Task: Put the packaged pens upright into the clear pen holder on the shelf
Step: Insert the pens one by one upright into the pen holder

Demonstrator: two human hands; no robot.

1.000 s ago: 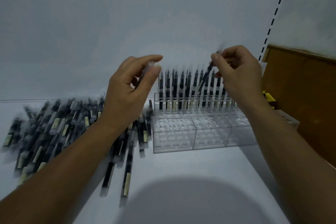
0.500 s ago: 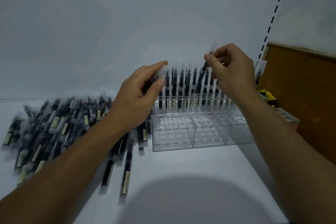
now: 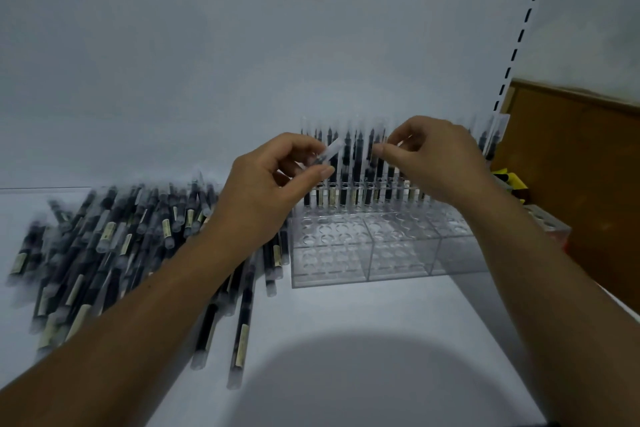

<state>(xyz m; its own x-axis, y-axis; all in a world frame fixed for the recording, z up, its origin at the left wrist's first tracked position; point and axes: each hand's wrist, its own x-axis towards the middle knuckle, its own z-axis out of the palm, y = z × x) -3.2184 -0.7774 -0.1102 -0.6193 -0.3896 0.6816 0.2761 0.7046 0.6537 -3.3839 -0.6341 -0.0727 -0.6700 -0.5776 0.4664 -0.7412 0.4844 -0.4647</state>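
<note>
bare forearms [image 3: 145, 322], seemingly bare hands [image 3: 266, 194]

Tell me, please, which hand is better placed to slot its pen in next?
Probably the right hand: it pinches a packaged black pen above the clear plastic pen holder's back row; the left hand holds its pen tilted, further left.

Dim white wall [image 3: 242, 62], brown panel [image 3: 581, 184].

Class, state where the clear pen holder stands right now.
In the head view, the clear pen holder stands on the white shelf, right of centre, with the pile of loose pens to its left.
</note>
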